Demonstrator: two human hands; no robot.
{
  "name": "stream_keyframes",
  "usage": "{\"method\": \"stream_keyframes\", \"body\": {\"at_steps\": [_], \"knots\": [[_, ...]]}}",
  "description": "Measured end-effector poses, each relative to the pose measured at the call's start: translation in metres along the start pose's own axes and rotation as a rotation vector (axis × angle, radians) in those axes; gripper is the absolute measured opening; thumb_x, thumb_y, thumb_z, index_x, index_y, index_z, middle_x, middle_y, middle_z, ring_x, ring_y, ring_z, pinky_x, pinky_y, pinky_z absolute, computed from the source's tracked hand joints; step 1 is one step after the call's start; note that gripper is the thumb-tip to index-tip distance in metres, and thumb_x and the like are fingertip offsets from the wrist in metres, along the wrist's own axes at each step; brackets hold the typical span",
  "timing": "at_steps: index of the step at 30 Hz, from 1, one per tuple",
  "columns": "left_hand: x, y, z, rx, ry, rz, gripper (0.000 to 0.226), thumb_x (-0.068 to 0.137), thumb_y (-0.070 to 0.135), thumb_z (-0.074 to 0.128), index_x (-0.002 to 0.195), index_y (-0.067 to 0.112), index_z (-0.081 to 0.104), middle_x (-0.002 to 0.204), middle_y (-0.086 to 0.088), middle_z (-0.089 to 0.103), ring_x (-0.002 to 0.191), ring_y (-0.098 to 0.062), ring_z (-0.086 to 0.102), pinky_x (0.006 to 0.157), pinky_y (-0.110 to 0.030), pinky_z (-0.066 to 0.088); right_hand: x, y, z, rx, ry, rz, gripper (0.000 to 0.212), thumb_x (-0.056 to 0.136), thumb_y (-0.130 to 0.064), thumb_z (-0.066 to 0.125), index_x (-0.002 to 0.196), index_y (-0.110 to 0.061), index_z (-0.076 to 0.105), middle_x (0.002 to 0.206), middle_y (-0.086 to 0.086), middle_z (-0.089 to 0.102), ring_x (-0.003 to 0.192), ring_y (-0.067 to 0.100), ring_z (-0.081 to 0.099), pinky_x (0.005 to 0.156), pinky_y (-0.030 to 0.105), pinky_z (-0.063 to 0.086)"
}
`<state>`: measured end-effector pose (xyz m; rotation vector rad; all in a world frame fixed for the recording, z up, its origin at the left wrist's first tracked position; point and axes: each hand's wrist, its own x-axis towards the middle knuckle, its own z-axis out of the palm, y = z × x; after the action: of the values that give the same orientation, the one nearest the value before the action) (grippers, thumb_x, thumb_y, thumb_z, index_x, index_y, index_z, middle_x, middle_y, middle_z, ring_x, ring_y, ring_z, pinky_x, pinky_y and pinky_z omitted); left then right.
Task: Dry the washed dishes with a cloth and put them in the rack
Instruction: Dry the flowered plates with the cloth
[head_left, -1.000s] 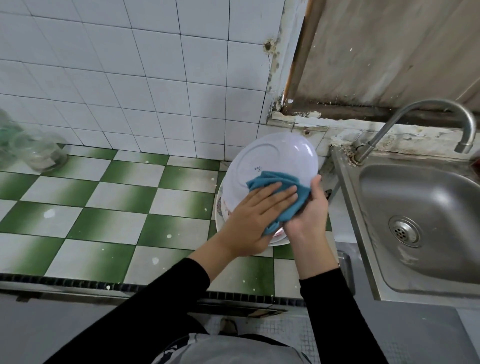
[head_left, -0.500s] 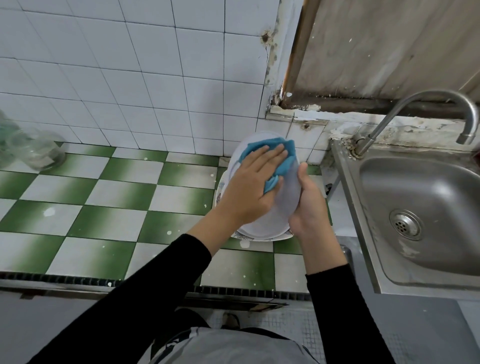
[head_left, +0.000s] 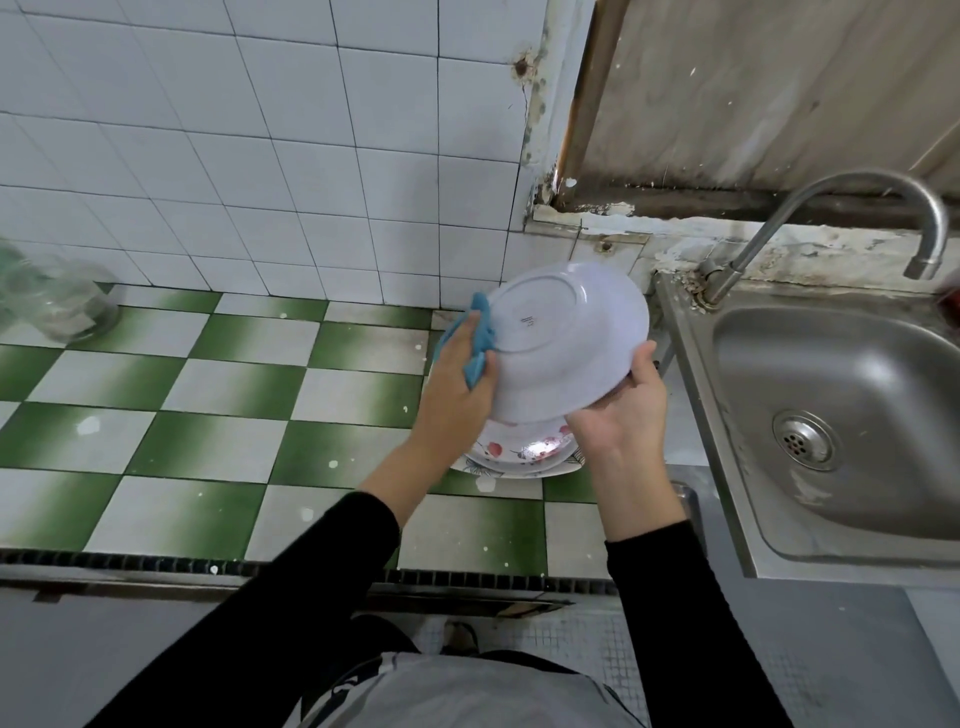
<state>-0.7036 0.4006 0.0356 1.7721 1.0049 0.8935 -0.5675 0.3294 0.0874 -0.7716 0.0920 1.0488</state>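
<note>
A white plate (head_left: 563, 338) is held tilted above the counter, its underside with the foot ring facing me. My right hand (head_left: 623, 415) grips its lower right rim, thumb on the underside. My left hand (head_left: 457, 395) holds a blue cloth (head_left: 480, 335) against the plate's left edge; most of the cloth is hidden behind the hand and the plate. Below the plate sits a stack of dishes (head_left: 524, 452) with a red flower pattern, partly covered by both hands.
The green and white checked counter (head_left: 208, 415) stretches to the left, with a glass jar (head_left: 72, 306) at its far left by the tiled wall. A steel sink (head_left: 841, 415) with a curved tap (head_left: 831, 208) lies to the right. No rack is in view.
The plate has turned so its underside faces me. My left hand with the cloth has slid from the plate's face to its left edge. My right hand has shifted to the lower right rim.
</note>
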Motion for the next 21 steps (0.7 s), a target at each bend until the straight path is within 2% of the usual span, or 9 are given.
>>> {"method": "stream_keyframes", "body": {"at_steps": [2, 4, 7, 10, 13, 15, 18, 20, 21], "knots": [[-0.014, -0.008, 0.010, 0.164, -0.094, 0.180, 0.055, 0.104, 0.033, 0.039, 0.155, 0.021, 0.021, 0.158, 0.009, 0.023, 0.147, -0.006, 0.016, 0.121, -0.033, 0.018, 0.000, 0.000, 0.004, -0.007, -0.013, 0.008, 0.041, 0.106, -0.046, 0.039, 0.118, -0.014, 0.062, 0.114, 0.013, 0.071, 0.104, 0.032, 0.065, 0.074, 0.045, 0.057], [-0.021, -0.012, 0.012, 0.305, -0.150, 0.363, 0.058, 0.102, 0.032, 0.039, 0.154, 0.014, 0.022, 0.160, 0.002, 0.021, 0.150, -0.012, 0.011, 0.123, -0.041, 0.016, 0.000, 0.003, 0.007, -0.042, -0.009, 0.039, 0.044, 0.106, -0.048, 0.036, 0.119, -0.013, 0.060, 0.115, 0.014, 0.068, 0.103, 0.031, 0.065, 0.073, 0.045, 0.054], [-0.022, -0.012, 0.007, 0.418, -0.164, 0.675, 0.056, 0.098, 0.025, 0.049, 0.149, 0.005, 0.035, 0.157, -0.008, 0.032, 0.149, -0.025, 0.019, 0.121, -0.047, 0.019, 0.000, 0.007, 0.007, -0.064, 0.000, 0.107, 0.049, 0.106, -0.049, 0.032, 0.112, -0.009, 0.059, 0.113, 0.019, 0.066, 0.102, 0.032, 0.064, 0.079, 0.044, 0.053], [-0.015, -0.012, 0.002, 0.504, -0.172, 0.811, 0.058, 0.093, 0.025, 0.061, 0.145, 0.005, 0.043, 0.152, -0.010, 0.040, 0.145, -0.028, 0.029, 0.118, -0.049, 0.026, -0.004, 0.007, 0.011, -0.073, -0.008, 0.154, 0.053, 0.107, -0.048, 0.031, 0.104, -0.003, 0.058, 0.103, 0.022, 0.067, 0.098, 0.032, 0.063, 0.082, 0.043, 0.052], [-0.007, -0.016, -0.003, 0.573, -0.121, 0.848, 0.054, 0.092, 0.021, 0.059, 0.142, 0.006, 0.045, 0.148, -0.011, 0.046, 0.141, -0.029, 0.037, 0.114, -0.050, 0.034, -0.002, 0.004, 0.013, -0.108, -0.006, 0.167, 0.050, 0.108, -0.043, 0.032, 0.104, 0.000, 0.059, 0.091, 0.020, 0.074, 0.094, 0.032, 0.065, 0.078, 0.042, 0.053], [-0.006, -0.015, -0.006, 0.538, -0.056, 0.819, 0.048, 0.093, 0.018, 0.054, 0.138, 0.004, 0.050, 0.144, -0.011, 0.050, 0.139, -0.030, 0.039, 0.114, -0.049, 0.035, 0.003, 0.000, 0.012, -0.138, -0.017, 0.152, 0.042, 0.108, -0.037, 0.037, 0.111, -0.002, 0.061, 0.103, 0.018, 0.072, 0.097, 0.030, 0.066, 0.078, 0.043, 0.058], [-0.003, -0.011, -0.012, 0.442, 0.048, 0.699, 0.048, 0.088, 0.014, 0.053, 0.134, 0.000, 0.053, 0.136, -0.013, 0.057, 0.132, -0.029, 0.047, 0.109, -0.045, 0.042, 0.010, -0.006, 0.007, -0.315, -0.003, 0.064, 0.033, 0.107, -0.035, 0.040, 0.113, -0.012, 0.064, 0.114, 0.012, 0.067, 0.106, 0.026, 0.064, 0.096, 0.041, 0.054], [-0.001, -0.008, -0.017, 0.336, 0.128, 0.549, 0.047, 0.088, 0.011, 0.058, 0.134, 0.002, 0.053, 0.125, -0.014, 0.064, 0.114, -0.027, 0.061, 0.093, -0.042, 0.055, 0.011, -0.007, -0.002, -0.533, 0.025, -0.042, 0.033, 0.107, -0.036, 0.042, 0.112, -0.014, 0.066, 0.110, 0.005, 0.069, 0.107, 0.020, 0.064, 0.101, 0.037, 0.050], [0.000, -0.005, -0.020, 0.233, 0.164, 0.463, 0.044, 0.089, 0.012, 0.062, 0.132, 0.005, 0.055, 0.117, -0.011, 0.067, 0.102, -0.023, 0.066, 0.082, -0.039, 0.059, 0.011, -0.006, -0.007, -0.652, 0.050, -0.103, 0.032, 0.106, -0.037, 0.043, 0.111, -0.015, 0.066, 0.107, 0.000, 0.068, 0.108, 0.017, 0.064, 0.097, 0.031, 0.051]]}}
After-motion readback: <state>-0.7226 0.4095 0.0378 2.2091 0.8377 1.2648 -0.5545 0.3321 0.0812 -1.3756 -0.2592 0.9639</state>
